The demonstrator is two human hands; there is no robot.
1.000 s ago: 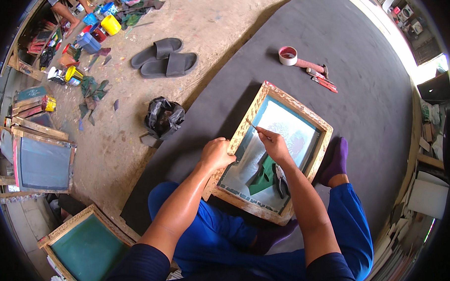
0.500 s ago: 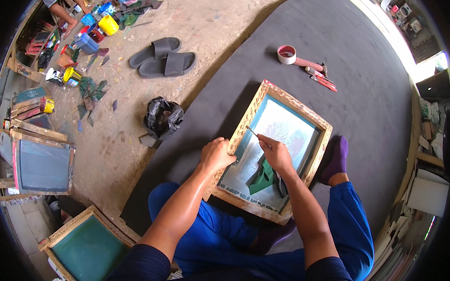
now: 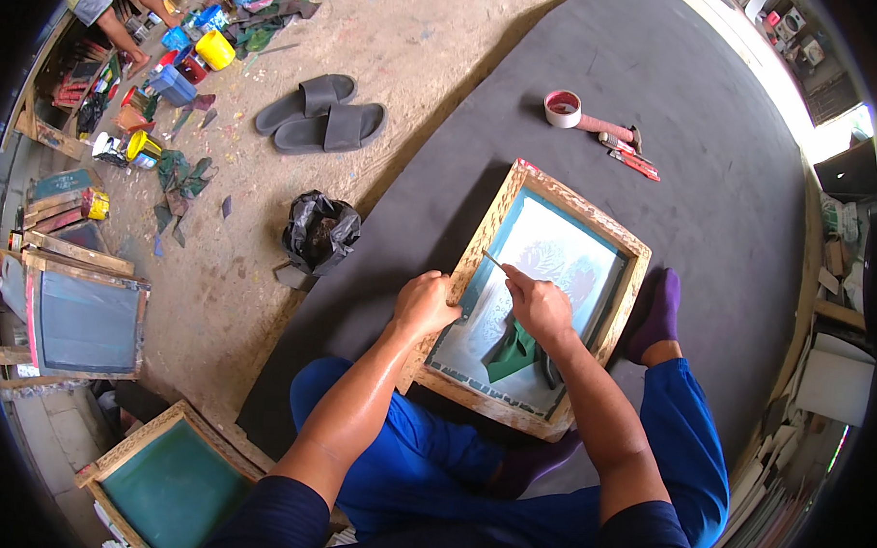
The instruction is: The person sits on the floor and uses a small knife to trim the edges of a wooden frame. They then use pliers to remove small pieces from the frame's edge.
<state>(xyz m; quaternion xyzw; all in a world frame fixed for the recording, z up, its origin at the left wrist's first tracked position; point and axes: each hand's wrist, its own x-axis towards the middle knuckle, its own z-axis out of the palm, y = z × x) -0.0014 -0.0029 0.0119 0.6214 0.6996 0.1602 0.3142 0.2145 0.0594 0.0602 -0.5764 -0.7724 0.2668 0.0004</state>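
A wooden screen-printing frame [image 3: 586, 207] with a pale, patterned mesh [image 3: 546, 234] lies tilted across my lap and the dark mat. Fingers of my left hand [image 3: 425, 303] are wrapped round its left rail. My right hand [image 3: 539, 305] is closed on a thin, rod-like tool [image 3: 493, 260], whose tip meets the inner edge of that rail. Below the right hand, a green cloth scrap [image 3: 511, 356] rests on the mesh. Beside it is a dark-handled tool [image 3: 551, 372], partly hidden by my right forearm. Its kind cannot be made out.
Beyond the frame lie a tape roll [image 3: 562, 108], a hammer [image 3: 608, 126] and red cutters [image 3: 636, 163]. At left stand a black bag-lined bin [image 3: 321, 233], sandals [image 3: 330, 127] and paint pots [image 3: 214, 50]. More frames [image 3: 175, 487] lean lower left. Another person's leg [image 3: 118, 33] shows upper left.
The whole view has shifted very slightly. Both hands stay in nearly the same places on the frame, and the tool's tip remains at the left rail.
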